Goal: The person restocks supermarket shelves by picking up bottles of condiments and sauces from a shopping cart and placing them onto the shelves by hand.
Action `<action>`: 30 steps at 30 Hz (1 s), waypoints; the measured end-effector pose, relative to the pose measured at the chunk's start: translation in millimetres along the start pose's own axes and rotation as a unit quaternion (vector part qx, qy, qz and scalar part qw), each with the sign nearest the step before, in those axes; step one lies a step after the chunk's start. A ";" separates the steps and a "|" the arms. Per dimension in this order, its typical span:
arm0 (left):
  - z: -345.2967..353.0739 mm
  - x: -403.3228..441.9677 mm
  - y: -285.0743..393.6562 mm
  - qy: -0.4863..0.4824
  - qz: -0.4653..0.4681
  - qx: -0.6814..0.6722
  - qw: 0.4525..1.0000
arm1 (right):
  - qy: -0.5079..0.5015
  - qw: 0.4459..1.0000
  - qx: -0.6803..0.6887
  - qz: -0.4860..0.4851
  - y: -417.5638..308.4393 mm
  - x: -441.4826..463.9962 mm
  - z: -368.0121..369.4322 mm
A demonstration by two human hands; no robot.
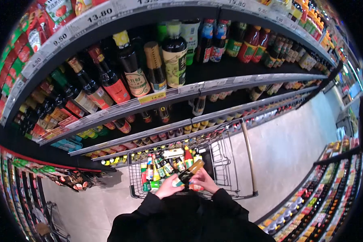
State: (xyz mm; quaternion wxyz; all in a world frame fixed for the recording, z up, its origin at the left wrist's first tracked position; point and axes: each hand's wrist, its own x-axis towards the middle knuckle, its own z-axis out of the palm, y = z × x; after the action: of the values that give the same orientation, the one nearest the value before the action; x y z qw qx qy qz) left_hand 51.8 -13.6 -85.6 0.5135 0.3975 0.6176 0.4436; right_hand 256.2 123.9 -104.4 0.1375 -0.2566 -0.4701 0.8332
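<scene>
Grasping 1 tilted bottle (186, 176) above near edge of cart (249, 159): left hand (168, 188) at base, right hand (206, 181) nearer cap. Dual grip likely for steadiness.

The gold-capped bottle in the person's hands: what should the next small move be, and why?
Probably lower the bottle gently into the cart. The left hand and right hand both hold it, seemingly over the basket, where other bottles lie close together, so a slow release looks safer.
</scene>
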 end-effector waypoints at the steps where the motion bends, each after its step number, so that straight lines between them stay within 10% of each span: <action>1: 19.2 7.3 31.2 0.027 0.023 0.011 0.999 | 0.032 0.998 0.000 -0.063 -25.7 6.3 10.3; 9: 84.8 35.8 121.3 0.201 0.158 0.123 0.959 | 0.099 0.942 -0.129 -0.295 -200.1 43.0 6.5; 18: 45.9 -40.0 50.3 0.191 0.060 0.000 0.980 | 0.057 0.819 -0.157 -0.549 -363.0 128.7 40.4; 30: 18.8 -77.2 19.0 0.272 0.016 0.019 0.962 | 0.078 0.804 -0.299 -0.508 -401.0 213.0 44.6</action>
State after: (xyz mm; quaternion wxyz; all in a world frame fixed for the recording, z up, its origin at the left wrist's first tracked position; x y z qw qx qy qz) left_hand 83.2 -78.5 -47.2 0.3119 0.2815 0.7358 0.5312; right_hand 49.6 400.9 193.5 0.4943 -0.0738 -0.7464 0.4394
